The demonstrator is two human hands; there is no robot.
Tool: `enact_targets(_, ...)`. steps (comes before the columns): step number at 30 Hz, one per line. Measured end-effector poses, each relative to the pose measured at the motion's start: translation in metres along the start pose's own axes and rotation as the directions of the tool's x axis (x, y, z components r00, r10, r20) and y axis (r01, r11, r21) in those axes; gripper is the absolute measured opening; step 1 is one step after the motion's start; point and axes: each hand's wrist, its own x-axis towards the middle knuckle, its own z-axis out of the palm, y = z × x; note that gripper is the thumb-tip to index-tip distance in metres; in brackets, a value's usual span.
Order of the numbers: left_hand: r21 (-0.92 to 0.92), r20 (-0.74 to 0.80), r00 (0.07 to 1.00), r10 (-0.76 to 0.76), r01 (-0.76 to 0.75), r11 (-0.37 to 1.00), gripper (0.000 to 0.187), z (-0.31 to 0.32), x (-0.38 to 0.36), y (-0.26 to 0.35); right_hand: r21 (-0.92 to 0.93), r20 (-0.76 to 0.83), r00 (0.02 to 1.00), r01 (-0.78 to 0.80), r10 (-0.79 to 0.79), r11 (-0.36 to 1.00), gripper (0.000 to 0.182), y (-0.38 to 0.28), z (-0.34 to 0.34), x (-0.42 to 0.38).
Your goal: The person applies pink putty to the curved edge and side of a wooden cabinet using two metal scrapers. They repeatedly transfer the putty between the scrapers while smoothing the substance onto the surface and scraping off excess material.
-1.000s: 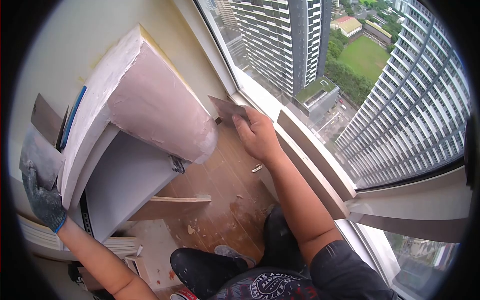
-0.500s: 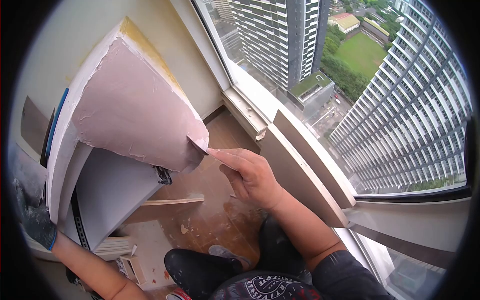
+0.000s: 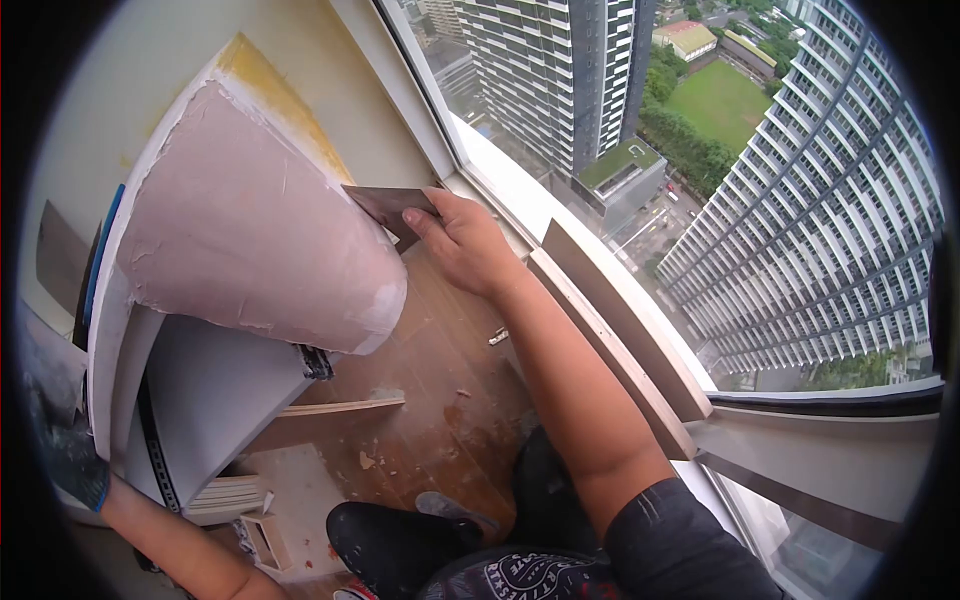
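Observation:
My right hand (image 3: pixel 460 235) pinches a flat metal putty knife (image 3: pixel 385 205), a broad dark blade. Its edge lies against the long right side of a curved panel (image 3: pixel 260 220) coated in pinkish-beige putty. White filler borders the coating, and a pale patch shows at its rounded lower end. At the far left, my left hand (image 3: pixel 75 470) wears a dark, putty-stained glove. It is closed by a grey smeared plate (image 3: pixel 55 360) that it appears to hold; the image edge partly hides its fingers.
A grey board (image 3: pixel 220 390) sits under the panel. Loose boards (image 3: pixel 610 330) lean along the window at right. Putty scraps and a small wooden box (image 3: pixel 265 540) are on the wooden floor (image 3: pixel 430 370). A blue-edged strip (image 3: pixel 105 250) stands at left.
My right hand has moved up and away from the panel's lower end to its right side, turning the putty knife so the blade shows broadly. My left hand has hardly moved.

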Motion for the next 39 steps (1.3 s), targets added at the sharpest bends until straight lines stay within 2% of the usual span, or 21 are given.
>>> enact_targets(3,-0.001,0.003,1.0,0.0,0.0,1.0,0.066,0.0,0.001,0.0,-0.021,0.07,0.997,-0.024,0.026,0.999,0.023,-0.001,-0.001,-0.005)
enact_targets(6,0.001,0.003,1.0,-0.003,0.003,1.0,0.066,0.0,0.001,0.0,0.12,-0.011,0.997,0.082,-0.081,0.989,0.02,0.0,0.004,-0.022)
enact_targets(9,-0.002,0.007,1.0,-0.001,0.001,1.0,0.066,0.0,0.001,0.0,0.12,-0.059,0.981,0.189,-0.183,0.975,0.023,0.002,0.01,-0.041)
enact_targets(12,-0.007,0.006,1.0,-0.003,0.003,1.0,0.066,0.001,0.001,0.001,0.064,-0.199,0.935,0.311,-0.293,0.948,0.035,-0.001,0.03,-0.062)
enact_targets(13,-0.007,0.008,1.0,-0.002,0.002,1.0,0.066,0.001,0.0,0.001,0.04,-0.184,0.932,0.324,-0.312,0.945,0.045,-0.003,0.03,-0.07)
enact_targets(16,-0.006,0.007,1.0,-0.004,0.004,1.0,0.066,0.0,-0.001,0.001,-0.035,-0.169,0.91,0.378,-0.378,0.925,0.045,-0.015,0.025,-0.09)
enact_targets(20,-0.006,0.008,1.0,0.002,-0.002,1.0,0.066,0.003,0.0,0.002,-0.002,-0.196,0.951,0.245,-0.241,0.97,0.034,-0.021,0.009,-0.093)
enact_targets(21,-0.005,0.007,1.0,0.003,-0.002,1.0,0.066,0.002,0.0,0.002,-0.017,-0.266,0.94,0.215,-0.212,0.976,0.026,-0.016,0.008,-0.082)
enact_targets(24,-0.003,0.003,1.0,0.005,-0.005,1.0,0.066,0.0,0.0,0.003,0.002,-0.222,0.975,0.034,-0.033,0.999,0.022,-0.018,-0.009,-0.043)
enact_targets(27,-0.001,-0.003,1.0,0.01,-0.01,1.0,0.066,-0.002,0.0,0.003,-0.033,-0.121,0.992,-0.041,0.037,0.999,0.025,0.0,-0.011,-0.01)
enact_targets(30,-0.004,-0.009,1.0,0.014,-0.014,1.0,0.066,-0.004,-0.003,0.001,0.149,-0.126,0.992,0.026,-0.007,0.988,0.027,0.024,0.005,0.005)
enact_targets(33,0.003,-0.015,1.0,0.014,-0.014,1.0,0.067,-0.005,-0.005,-0.001,0.17,-0.103,0.993,0.074,-0.057,0.983,0.025,0.024,0.012,0.002)
enact_targets(36,0.003,-0.019,1.0,0.015,-0.015,1.0,0.067,-0.007,-0.004,0.0,0.082,-0.041,0.997,0.072,-0.069,0.994,0.025,0.004,-0.001,-0.014)
enact_targets(39,-0.001,-0.022,1.0,0.014,-0.014,1.0,0.067,-0.006,-0.003,0.0,0.094,-0.041,0.988,0.155,-0.152,0.983,0.024,-0.009,0.0,-0.03)
